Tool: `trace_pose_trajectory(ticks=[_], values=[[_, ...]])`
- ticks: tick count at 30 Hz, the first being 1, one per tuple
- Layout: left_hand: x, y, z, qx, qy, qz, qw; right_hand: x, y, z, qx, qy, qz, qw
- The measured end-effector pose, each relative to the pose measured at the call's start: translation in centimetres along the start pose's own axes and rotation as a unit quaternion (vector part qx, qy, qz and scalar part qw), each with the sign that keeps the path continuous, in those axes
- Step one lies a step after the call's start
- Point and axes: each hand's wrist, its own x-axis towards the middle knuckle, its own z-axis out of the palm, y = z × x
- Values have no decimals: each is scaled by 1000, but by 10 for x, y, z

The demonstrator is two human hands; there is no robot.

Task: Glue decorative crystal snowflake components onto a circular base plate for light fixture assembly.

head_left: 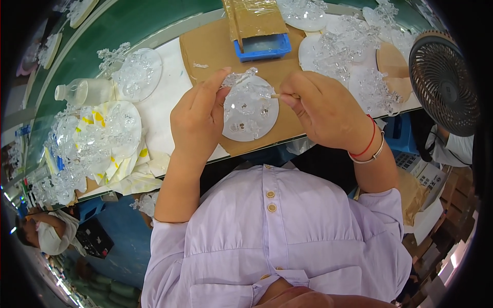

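Note:
In front of me a white round plate (250, 132) lies on brown cardboard, with small clear pieces on it. My left hand (197, 115) is at its left edge, closed on a clear, branching plastic piece (240, 78) that reaches over the plate's far side. From the right, my right hand (326, 108) pinches a thin, light-coloured stick (277, 96). The stick's tip is over the plate's right side, near the clear pieces; I cannot tell whether it touches them. My fingers partly hide both held things.
Beyond the plate stands a blue tray (264, 49) under a taped cardboard flap (255, 19). A bottle (84, 92) and heaps of clear plastic parts (87, 138) lie left. More clear parts (339, 51) lie right, beside a black fan (444, 84). Other people are at the left.

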Motion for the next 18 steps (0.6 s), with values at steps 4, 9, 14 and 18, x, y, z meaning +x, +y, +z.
trace_pose_trajectory(ticks=[4, 9, 14, 18], values=[[0, -1, 2, -3, 11, 5, 1000, -9, 7, 1, 0, 33, 11, 999], [0, -1, 2, 0, -4, -3, 1000, -29, 15, 9, -2, 87, 12, 996], [-3, -2, 1, 0, -5, -13, 1000, -45, 17, 17, 19, 127, 1, 992], [-3, -2, 1, 4, -5, -22, 1000, -68, 13, 21, 3, 150, -14, 989]])
